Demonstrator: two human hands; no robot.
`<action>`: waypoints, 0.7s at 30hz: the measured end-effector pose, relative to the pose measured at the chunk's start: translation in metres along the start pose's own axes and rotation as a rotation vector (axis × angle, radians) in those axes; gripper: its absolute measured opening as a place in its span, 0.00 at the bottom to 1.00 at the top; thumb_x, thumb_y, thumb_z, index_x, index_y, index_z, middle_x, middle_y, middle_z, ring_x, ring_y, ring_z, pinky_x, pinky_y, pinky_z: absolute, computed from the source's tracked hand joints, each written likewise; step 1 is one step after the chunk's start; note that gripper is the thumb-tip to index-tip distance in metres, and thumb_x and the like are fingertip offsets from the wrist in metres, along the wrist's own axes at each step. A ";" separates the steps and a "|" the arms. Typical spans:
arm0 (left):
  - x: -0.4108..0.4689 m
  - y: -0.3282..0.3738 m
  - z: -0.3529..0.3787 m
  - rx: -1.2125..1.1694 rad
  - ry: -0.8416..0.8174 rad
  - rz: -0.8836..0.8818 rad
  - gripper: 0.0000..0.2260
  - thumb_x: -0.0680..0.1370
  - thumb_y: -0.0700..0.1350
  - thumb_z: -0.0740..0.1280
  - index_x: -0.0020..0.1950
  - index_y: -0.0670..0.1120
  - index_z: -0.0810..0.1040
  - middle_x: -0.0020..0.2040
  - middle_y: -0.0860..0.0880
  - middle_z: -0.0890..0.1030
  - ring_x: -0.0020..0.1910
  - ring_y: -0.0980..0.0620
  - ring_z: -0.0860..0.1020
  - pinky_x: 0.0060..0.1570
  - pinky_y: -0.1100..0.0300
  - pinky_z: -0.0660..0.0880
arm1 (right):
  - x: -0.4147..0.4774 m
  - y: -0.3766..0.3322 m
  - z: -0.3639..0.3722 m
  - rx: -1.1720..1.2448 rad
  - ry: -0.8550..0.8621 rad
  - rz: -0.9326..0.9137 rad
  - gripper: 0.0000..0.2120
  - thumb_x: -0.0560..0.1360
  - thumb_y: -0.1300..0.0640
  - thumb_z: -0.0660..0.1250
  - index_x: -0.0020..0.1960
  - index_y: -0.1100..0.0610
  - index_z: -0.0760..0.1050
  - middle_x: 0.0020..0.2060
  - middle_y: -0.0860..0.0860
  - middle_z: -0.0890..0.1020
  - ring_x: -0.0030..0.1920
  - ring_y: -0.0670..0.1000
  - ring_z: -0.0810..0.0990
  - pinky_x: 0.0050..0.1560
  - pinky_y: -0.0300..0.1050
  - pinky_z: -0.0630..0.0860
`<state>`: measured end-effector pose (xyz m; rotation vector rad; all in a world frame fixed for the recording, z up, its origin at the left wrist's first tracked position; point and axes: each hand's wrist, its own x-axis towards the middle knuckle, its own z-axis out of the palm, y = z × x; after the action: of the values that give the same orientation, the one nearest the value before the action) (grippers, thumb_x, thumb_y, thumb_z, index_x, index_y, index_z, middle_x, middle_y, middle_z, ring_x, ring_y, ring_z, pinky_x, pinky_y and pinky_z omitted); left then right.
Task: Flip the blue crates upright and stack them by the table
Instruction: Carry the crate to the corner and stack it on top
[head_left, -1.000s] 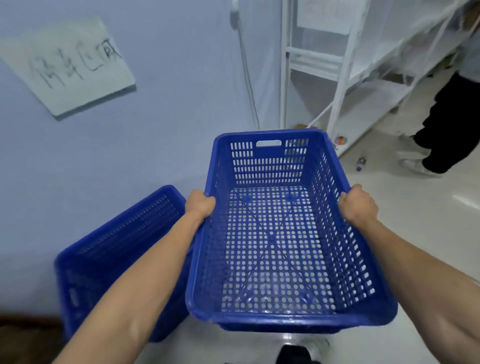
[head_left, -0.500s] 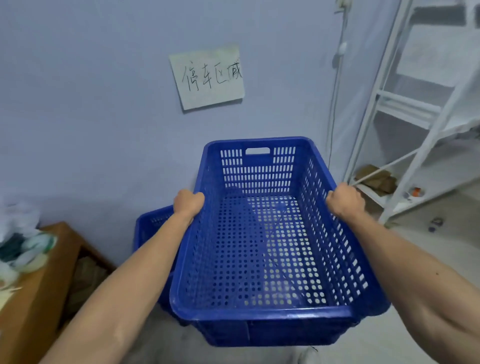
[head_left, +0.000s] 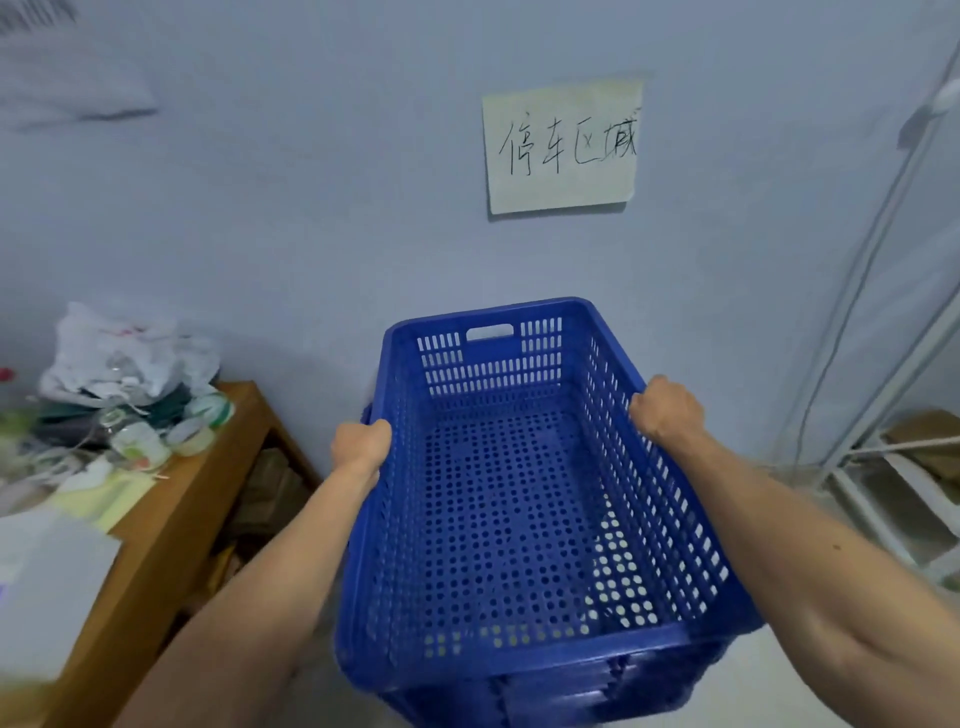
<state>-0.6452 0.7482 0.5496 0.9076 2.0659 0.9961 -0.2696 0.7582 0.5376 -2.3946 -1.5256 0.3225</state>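
While both hands hold the crate (head_left: 498, 519), cluttered table (head_left: 171, 499) stands left.

Two hands (head_left: 361, 447), perhaps two blue crates (head_left: 519, 519) — one table (head_left: 171, 519), one sign (head_left: 561, 148)

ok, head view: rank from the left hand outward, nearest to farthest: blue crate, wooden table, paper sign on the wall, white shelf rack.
1. blue crate: in the left hand, fingers on its left rim.
2. wooden table: just left of the hand, lower.
3. paper sign: up on the wall, ahead and to the right.
4. white shelf rack: far right, past the right hand.
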 end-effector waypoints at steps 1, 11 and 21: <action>0.004 -0.003 0.000 0.011 0.037 -0.017 0.11 0.73 0.42 0.63 0.49 0.36 0.79 0.46 0.42 0.80 0.40 0.43 0.78 0.36 0.57 0.74 | 0.009 -0.006 0.004 -0.002 -0.017 -0.024 0.10 0.78 0.56 0.58 0.54 0.62 0.72 0.47 0.58 0.80 0.41 0.57 0.75 0.41 0.47 0.71; 0.018 -0.044 -0.022 0.033 0.153 -0.281 0.12 0.80 0.49 0.63 0.48 0.40 0.77 0.51 0.42 0.81 0.43 0.45 0.79 0.40 0.54 0.76 | 0.076 -0.084 0.052 -0.070 -0.174 -0.256 0.08 0.75 0.57 0.59 0.52 0.60 0.71 0.41 0.54 0.75 0.41 0.57 0.75 0.41 0.47 0.71; 0.013 -0.065 -0.028 -0.023 0.035 -0.317 0.15 0.83 0.50 0.62 0.49 0.41 0.80 0.52 0.44 0.82 0.51 0.46 0.82 0.53 0.49 0.78 | 0.132 -0.148 0.088 -0.099 -0.239 -0.332 0.15 0.77 0.54 0.61 0.60 0.61 0.71 0.56 0.60 0.75 0.53 0.62 0.78 0.50 0.54 0.76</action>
<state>-0.6932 0.7176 0.5063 0.5308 2.1389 0.8674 -0.3690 0.9480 0.5029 -2.1823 -2.0537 0.4818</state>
